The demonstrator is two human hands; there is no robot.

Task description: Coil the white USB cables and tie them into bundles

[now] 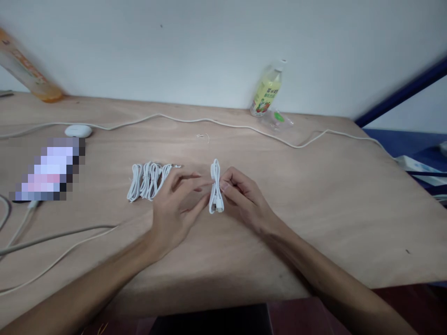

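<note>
A white USB cable (pixel 216 179), coiled into a narrow bundle pinched at its middle, stands lengthwise between my hands with its plugs at the near end. My right hand (pixel 244 193) is closed, thumb and fingertips pinched against the bundle's right side at the middle. From the left, my left hand (pixel 178 200) reaches in with its fingers stretched and apart, the index fingertip and thumb touching or nearly touching the cable. Several similar white cable bundles (pixel 148 180) lie side by side just beyond my left hand, which partly covers the rightmost one.
A phone (pixel 52 170) with a plugged-in cord and a white earbud case (pixel 78 130) lie left. A long white cord (pixel 206 120) crosses the table (pixel 331 209). Small tie scraps (pixel 202 137) lie ahead. A yellow-labelled bottle (pixel 267 90) and an orange-bottomed bottle (pixel 31 70) stand by the wall.
</note>
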